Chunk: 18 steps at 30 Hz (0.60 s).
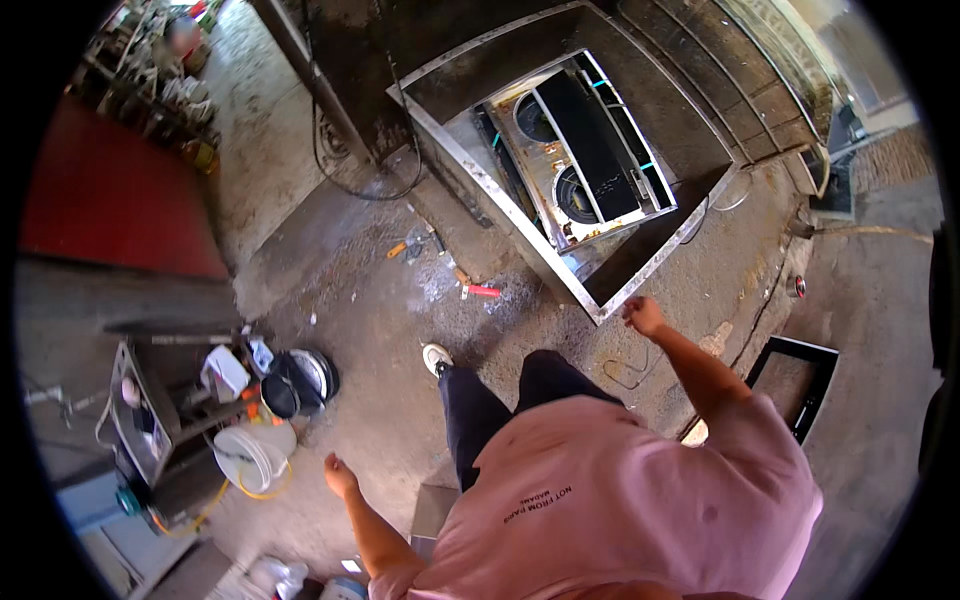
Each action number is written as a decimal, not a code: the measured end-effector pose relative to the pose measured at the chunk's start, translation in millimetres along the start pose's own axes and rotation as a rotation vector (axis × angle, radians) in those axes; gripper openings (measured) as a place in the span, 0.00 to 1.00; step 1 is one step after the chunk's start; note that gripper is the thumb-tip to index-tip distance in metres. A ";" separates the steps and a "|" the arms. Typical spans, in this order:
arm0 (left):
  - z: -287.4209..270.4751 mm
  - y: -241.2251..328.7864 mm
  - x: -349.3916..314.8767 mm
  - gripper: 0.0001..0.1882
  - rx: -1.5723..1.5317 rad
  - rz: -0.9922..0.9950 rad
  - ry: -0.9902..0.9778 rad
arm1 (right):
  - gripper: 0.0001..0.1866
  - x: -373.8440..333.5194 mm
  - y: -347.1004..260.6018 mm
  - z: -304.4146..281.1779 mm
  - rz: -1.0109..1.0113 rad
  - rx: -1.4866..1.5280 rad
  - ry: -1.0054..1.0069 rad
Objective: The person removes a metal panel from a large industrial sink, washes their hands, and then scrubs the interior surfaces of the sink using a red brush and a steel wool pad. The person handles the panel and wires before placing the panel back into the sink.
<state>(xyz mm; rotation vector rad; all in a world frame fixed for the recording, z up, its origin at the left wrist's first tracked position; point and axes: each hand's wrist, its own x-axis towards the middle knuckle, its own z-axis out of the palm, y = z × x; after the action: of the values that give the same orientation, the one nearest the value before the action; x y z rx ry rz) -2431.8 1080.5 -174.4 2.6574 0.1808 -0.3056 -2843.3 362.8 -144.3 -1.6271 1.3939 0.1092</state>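
The two bare hands are held apart: the left hand [341,475] is held low with nothing seen in it, while the right hand [643,315] is placed with curled fingers beside the near corner of a metal tank [642,272]; whether the rim is gripped cannot be told. Ahead of the right hand, an appliance [596,145] with two round openings is contained in the tank, set askew. Fingers could be cut or pinched if the rim is sharp or the appliance is shifted against it. Footing could be lost on the red-handled tool [485,291], which is left lying to the left of the right hand. Just left of the left hand, a white bucket [240,446] is located, its contents hidden; a yellow hose [207,510] beside it could be snagged. Beyond, a dark bucket [284,392] is seen, its contents unclear.
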 end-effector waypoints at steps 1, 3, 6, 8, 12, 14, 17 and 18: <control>18.2 36.0 42.4 0.14 0.023 0.132 -0.064 | 0.15 -5.5 11.7 -1.5 0.015 -0.035 0.108; 51.3 121.2 95.8 0.14 0.027 0.444 -0.129 | 0.16 -16.8 16.3 6.0 0.031 -0.169 0.252; 69.7 274.3 116.9 0.10 -0.046 0.607 -0.266 | 0.17 -28.9 -34.1 30.1 -0.002 -0.330 0.355; 97.7 320.4 135.9 0.11 0.002 0.652 -0.390 | 0.18 -2.1 -47.8 48.0 -0.070 -0.254 0.405; 172.9 369.9 153.2 0.13 0.151 0.864 -0.433 | 0.19 64.7 -100.1 73.7 -0.207 -0.298 0.415; 212.4 380.6 162.8 0.13 0.225 0.928 -0.476 | 0.19 111.8 -103.9 90.8 -0.243 -0.313 0.435; 290.9 405.8 193.9 0.13 0.267 0.980 -0.526 | 0.22 184.8 -97.0 116.6 -0.278 -0.371 0.451; 319.1 413.4 204.4 0.13 0.288 0.999 -0.547 | 0.22 205.9 -90.9 122.9 -0.245 -0.328 0.431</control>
<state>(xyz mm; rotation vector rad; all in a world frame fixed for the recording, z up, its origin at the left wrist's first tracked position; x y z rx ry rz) -2219.7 584.1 -326.2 2.4326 -1.3790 -0.7063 -2639.6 289.7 -281.9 -2.1769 1.5369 -0.1758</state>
